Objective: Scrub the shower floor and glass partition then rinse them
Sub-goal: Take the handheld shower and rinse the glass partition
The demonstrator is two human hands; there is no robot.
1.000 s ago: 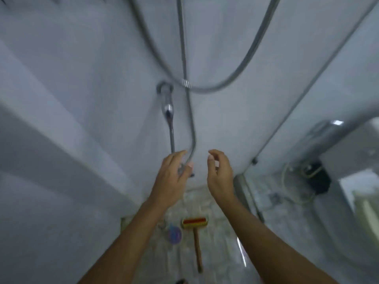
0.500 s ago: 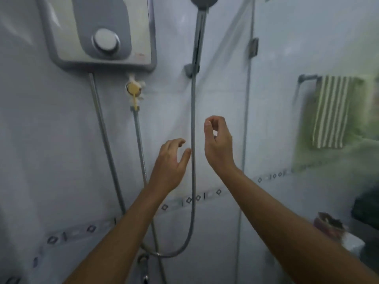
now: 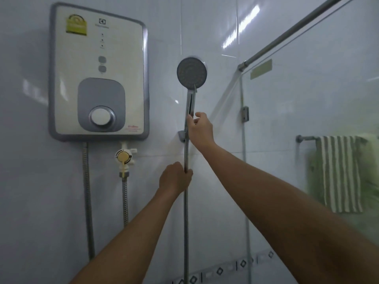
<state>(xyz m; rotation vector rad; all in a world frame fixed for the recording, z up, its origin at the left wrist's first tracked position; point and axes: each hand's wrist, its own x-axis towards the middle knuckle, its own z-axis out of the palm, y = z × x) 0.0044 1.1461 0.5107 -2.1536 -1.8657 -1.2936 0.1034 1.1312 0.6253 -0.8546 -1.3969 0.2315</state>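
A grey round shower head (image 3: 191,73) stands upright in its wall holder (image 3: 181,136) on the white tiled wall. My right hand (image 3: 200,129) grips the shower head's handle just above the holder. My left hand (image 3: 176,179) is closed around the metal hose (image 3: 186,222) lower down. The glass partition (image 3: 307,111) rises at the right, under a metal rail. The shower floor is out of view.
A white and grey water heater (image 3: 98,72) hangs on the wall at the left, with a yellow valve (image 3: 123,156) and two hoses below it. Behind the glass, a striped green towel (image 3: 340,173) hangs on a bar.
The view has tilted up from the floor to the wall. Both hands, empty and apart before, rose and closed: the right on the shower head's handle, the left on the hose.
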